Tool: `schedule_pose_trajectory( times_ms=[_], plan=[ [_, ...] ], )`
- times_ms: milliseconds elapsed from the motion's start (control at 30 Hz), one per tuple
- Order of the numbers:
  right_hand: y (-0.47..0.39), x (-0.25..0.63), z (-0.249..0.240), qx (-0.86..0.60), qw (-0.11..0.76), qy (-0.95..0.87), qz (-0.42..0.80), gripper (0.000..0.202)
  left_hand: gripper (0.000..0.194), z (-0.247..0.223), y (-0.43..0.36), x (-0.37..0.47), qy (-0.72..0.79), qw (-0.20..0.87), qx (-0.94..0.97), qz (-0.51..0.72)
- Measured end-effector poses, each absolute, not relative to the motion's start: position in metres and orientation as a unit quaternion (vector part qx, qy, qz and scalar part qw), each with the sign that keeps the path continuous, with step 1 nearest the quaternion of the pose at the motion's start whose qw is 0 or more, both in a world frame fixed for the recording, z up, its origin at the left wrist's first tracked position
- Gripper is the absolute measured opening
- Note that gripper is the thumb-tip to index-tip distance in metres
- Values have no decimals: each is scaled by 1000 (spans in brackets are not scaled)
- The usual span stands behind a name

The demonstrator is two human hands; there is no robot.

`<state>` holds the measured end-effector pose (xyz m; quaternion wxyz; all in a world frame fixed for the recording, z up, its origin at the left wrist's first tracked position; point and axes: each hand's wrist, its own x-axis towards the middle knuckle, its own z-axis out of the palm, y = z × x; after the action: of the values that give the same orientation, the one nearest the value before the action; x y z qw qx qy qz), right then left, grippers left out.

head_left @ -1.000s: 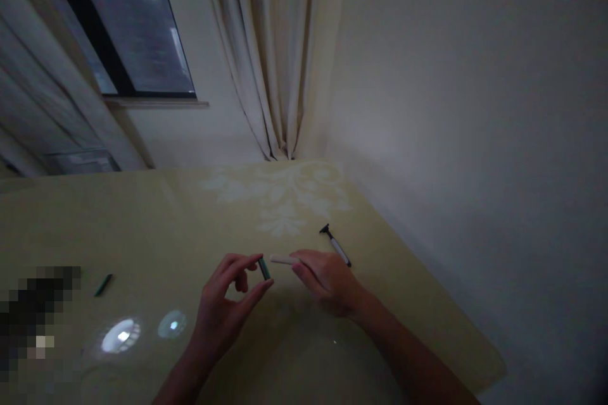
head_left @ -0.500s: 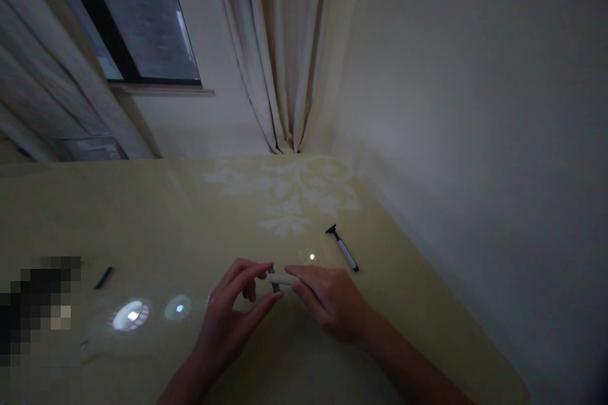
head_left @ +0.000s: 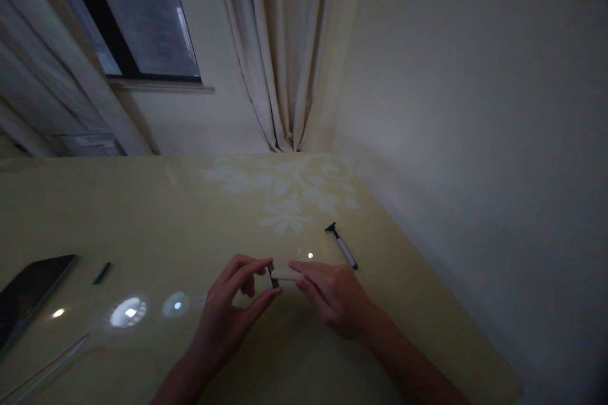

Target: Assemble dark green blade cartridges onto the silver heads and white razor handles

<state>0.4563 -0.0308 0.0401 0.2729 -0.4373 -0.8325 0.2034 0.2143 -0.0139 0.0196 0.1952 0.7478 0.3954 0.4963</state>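
Observation:
My left hand [head_left: 232, 304] pinches a small dark razor cartridge [head_left: 272, 274] upright between thumb and forefinger. In my right hand [head_left: 337, 294] is a pale, slim stick [head_left: 286, 275], gripped between the thumb and the fingers. The stick's left tip meets the middle of the cartridge, or lies just in front of it; which one I cannot tell. Its other end is hidden in my fingers. Beyond my right hand, a razor [head_left: 342, 247] with a black head and a light handle lies on the table.
A similar small dark strip [head_left: 102, 273] lies left on the glossy table [head_left: 156, 215]. Farther left are a dark flat device [head_left: 33, 288] and a thin pale cable [head_left: 52, 364]. A wall [head_left: 475, 139] borders the table's right side; curtains [head_left: 285, 57] hang behind.
The stick has shifted slightly right along with my right hand. My left hand still holds the cartridge in nearly the same place. The view has tilted very slightly.

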Motion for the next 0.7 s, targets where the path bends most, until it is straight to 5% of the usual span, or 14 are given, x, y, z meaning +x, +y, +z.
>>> schedule_pose_trajectory(
  times_ms=[700],
  plan=[
    [-33, 460, 41, -432, 249, -836, 230, 40, 33, 11, -11, 208, 401, 202, 755, 478]
  ],
)
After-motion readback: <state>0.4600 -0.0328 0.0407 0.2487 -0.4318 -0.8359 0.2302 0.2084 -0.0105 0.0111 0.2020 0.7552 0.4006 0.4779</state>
